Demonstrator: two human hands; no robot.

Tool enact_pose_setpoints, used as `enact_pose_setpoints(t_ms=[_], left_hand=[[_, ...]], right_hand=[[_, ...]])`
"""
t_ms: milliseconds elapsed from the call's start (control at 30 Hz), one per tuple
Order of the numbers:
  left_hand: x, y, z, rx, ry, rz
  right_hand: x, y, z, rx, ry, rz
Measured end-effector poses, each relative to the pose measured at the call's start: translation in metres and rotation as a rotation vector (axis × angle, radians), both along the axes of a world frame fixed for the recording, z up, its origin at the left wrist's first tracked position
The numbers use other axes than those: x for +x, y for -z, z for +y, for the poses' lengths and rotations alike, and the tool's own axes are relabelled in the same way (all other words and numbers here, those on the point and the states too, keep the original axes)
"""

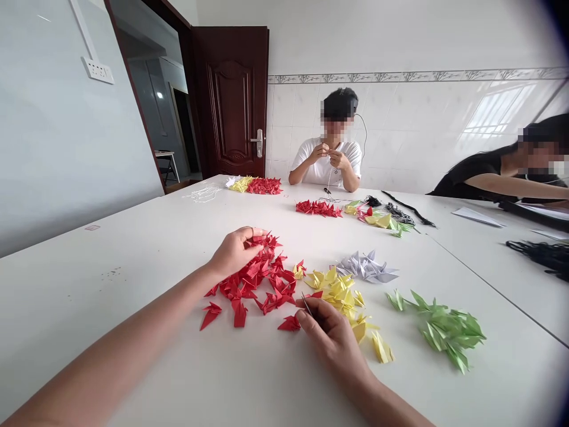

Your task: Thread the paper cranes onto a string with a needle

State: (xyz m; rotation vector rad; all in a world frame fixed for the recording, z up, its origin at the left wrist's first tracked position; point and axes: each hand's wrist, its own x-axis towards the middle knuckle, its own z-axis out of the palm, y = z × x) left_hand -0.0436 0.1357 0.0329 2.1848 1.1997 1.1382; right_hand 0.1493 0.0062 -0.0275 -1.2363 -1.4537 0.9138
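A pile of folded red paper cranes (249, 279) lies in front of me on the white table (169, 367). At its far end, my left hand (237, 252) has its thumb and curved fingers around a red paper crane (256, 241); the fingertips are partly lost among the other red pieces. My right hand (331, 335) is closed on a thin dark needle (306, 303), which points up and to the left from the fingers. Just left of that hand lies a single red crane (290, 323). Yellow paper cranes (340, 290) lie beyond and beside it.
Pale lilac cranes (367, 267) and green cranes (448, 329) lie to the right. Across the table, a person in white (329, 160) works with both hands near a red row (317, 208). Another person in dark clothes (480, 172) leans in at right. Black tassels (540, 255) lie nearby.
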Motion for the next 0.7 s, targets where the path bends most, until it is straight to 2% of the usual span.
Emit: enact_pose_setpoints(t_ms=[133, 300, 467, 567, 700], left_hand=[[0.021, 0.001, -0.028, -0.003, 0.15, -0.002], [0.038, 0.009, -0.054, 0.075, 0.303, 0.139], [0.041, 0.015, -0.061, 0.25, 0.431, 0.225], [0.04, 0.015, -0.063, 0.315, 0.442, 0.246], [0.04, 0.015, -0.063, 0.321, 0.443, 0.261]], right_hand=[[0.0, -0.006, -0.004, -0.037, -0.044, 0.022], [0.001, -0.006, -0.006, -0.019, -0.047, 0.017], [0.001, -0.007, -0.004, -0.003, -0.074, 0.02], [0.0, -0.007, -0.002, 0.012, -0.108, 0.009], [0.001, -0.004, -0.001, 0.037, -0.124, -0.013]])
